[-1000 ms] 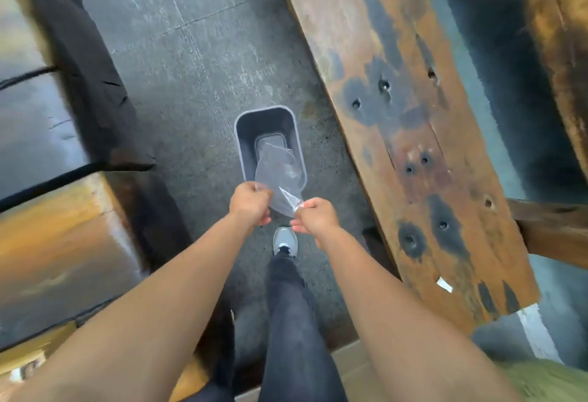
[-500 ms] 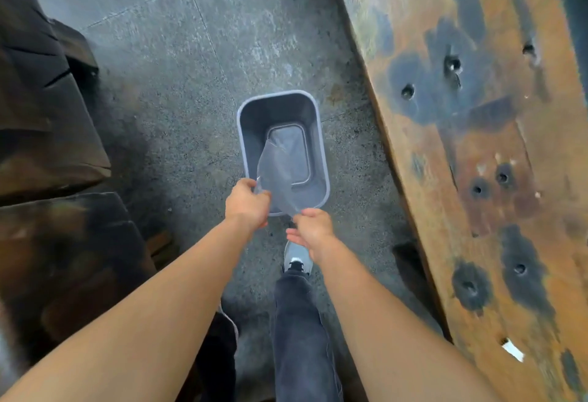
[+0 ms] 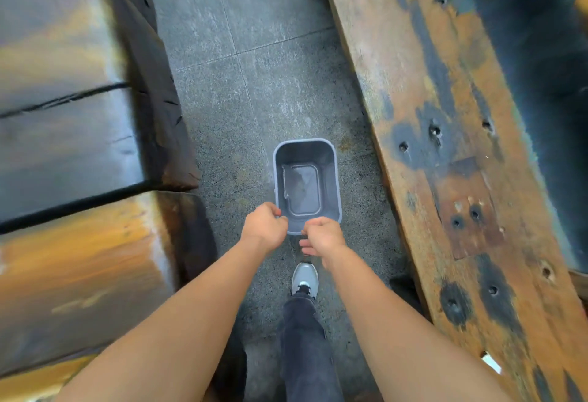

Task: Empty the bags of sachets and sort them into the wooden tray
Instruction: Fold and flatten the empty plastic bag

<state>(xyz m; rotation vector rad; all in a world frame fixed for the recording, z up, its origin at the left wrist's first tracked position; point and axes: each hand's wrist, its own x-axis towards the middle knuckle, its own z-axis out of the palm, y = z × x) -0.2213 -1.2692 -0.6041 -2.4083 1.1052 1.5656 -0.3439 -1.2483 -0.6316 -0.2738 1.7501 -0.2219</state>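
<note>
Bag has left my hands since half a second ago: the clear bag (image 3: 299,186) now lies flat at the bottom of the grey bin (image 3: 332,175), centre of frame. Left hand (image 3: 265,225) hangs over the bin's near-left corner, fingers loosely curled, holding nothing. Right hand (image 3: 323,237) sits just below the near rim, fingers relaxed and slightly apart, also holding nothing. Hands near each other, not touching. Shoe (image 3: 304,279) on the floor (image 3: 254,99), just below them.

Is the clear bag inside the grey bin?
Inside. The clear bag lies loosely on the bottom of the grey bin, below its rim.
</note>
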